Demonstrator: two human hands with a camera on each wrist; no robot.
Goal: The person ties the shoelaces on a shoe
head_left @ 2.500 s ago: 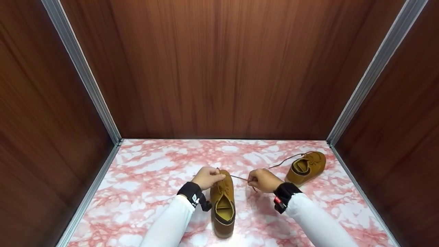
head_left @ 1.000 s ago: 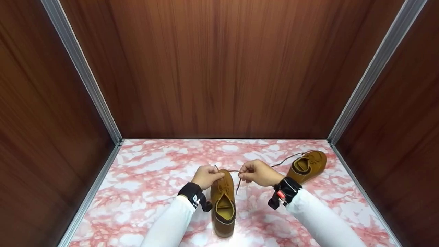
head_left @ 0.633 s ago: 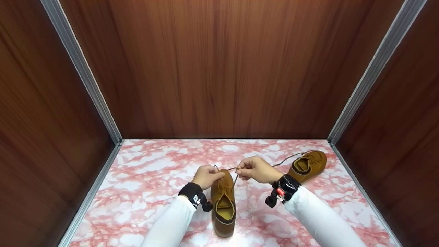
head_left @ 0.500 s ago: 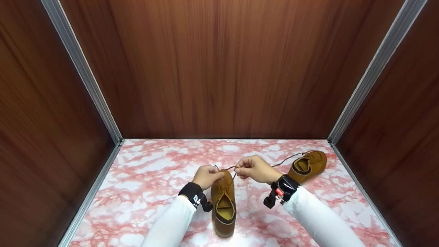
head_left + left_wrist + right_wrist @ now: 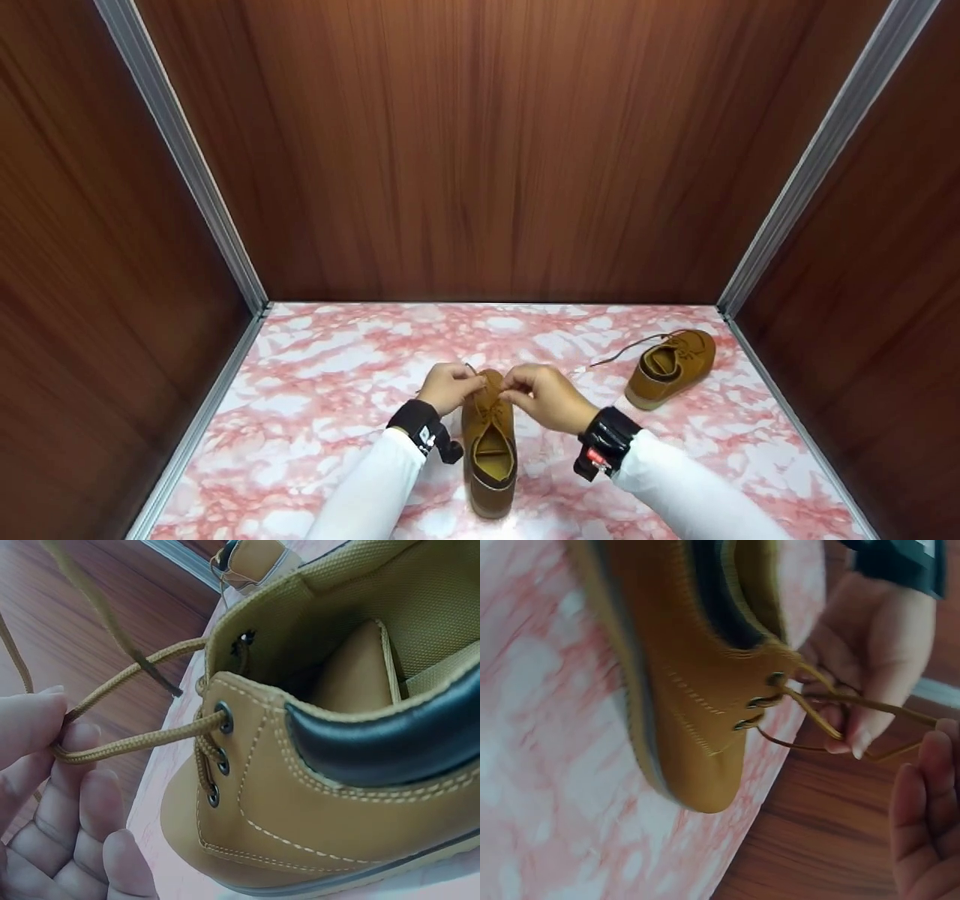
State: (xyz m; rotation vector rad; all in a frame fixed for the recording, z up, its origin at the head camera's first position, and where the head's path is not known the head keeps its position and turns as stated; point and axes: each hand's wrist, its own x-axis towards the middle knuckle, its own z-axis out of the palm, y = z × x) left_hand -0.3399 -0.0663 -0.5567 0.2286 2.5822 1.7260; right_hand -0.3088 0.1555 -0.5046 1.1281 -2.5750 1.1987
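Note:
A tan lace-up shoe [image 5: 492,499] with a dark padded collar stands on the tabletop, toe pointing away from me. My left hand [image 5: 450,388] pinches its brown shoelace [image 5: 142,741] above the eyelets, where the two strands meet. Close by on the right, my right hand [image 5: 546,397] holds a lace strand [image 5: 900,711] between thumb and fingers; its fingertips [image 5: 939,746] sit at the edge of the right wrist view. A loose lace end [image 5: 124,634] hangs in front of the shoe in the left wrist view.
A second matching shoe [image 5: 675,364] lies angled at the back right, one lace trailing left across the pink-and-white marbled table [image 5: 337,450]. Brown wood-grain panels [image 5: 480,150] with grey metal corner strips [image 5: 817,165] enclose the table at the back and sides.
My right hand has moved left and a little nearer to me, from beside the toe to above the shoe, bringing its lace strand toward my left hand. The left hand has hardly moved.

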